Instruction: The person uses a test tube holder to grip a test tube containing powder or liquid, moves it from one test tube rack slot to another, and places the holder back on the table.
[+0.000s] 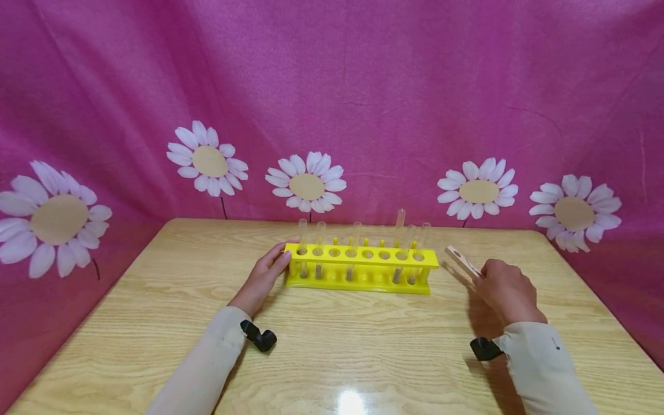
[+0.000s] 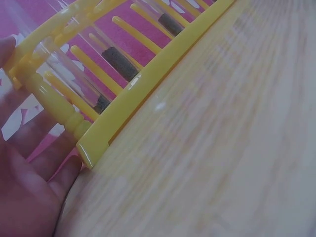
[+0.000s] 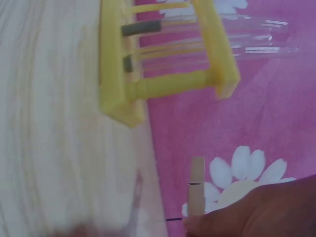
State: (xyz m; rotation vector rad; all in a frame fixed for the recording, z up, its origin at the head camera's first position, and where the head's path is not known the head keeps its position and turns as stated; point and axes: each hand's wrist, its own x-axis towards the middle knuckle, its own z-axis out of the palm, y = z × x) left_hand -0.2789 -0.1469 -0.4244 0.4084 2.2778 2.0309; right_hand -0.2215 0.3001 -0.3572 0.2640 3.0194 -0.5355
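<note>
A yellow test tube rack (image 1: pixel 363 286) stands upright on the table. My left hand (image 1: pixel 261 280) holds its left end, thumb on the top plate; in the left wrist view the fingers lie behind the end post (image 2: pixel 54 101). Several clear test tubes stand in the rack, with dark grey material (image 2: pixel 120 63) at their bottoms. One test tube (image 1: pixel 401 219) toward the right rises higher than the others. Apart from the rack, to its right, my right hand (image 1: pixel 507 293) grips a wooden test tube holder (image 1: pixel 463 262) that points up and left. Its far end touches no tube.
The wood-grain table (image 1: pixel 332 346) extends in front of the rack. Behind it hangs a magenta cloth (image 1: pixel 384 104) printed with white daisies. A black camera mount sits on each sleeve's wrist (image 1: pixel 259 337).
</note>
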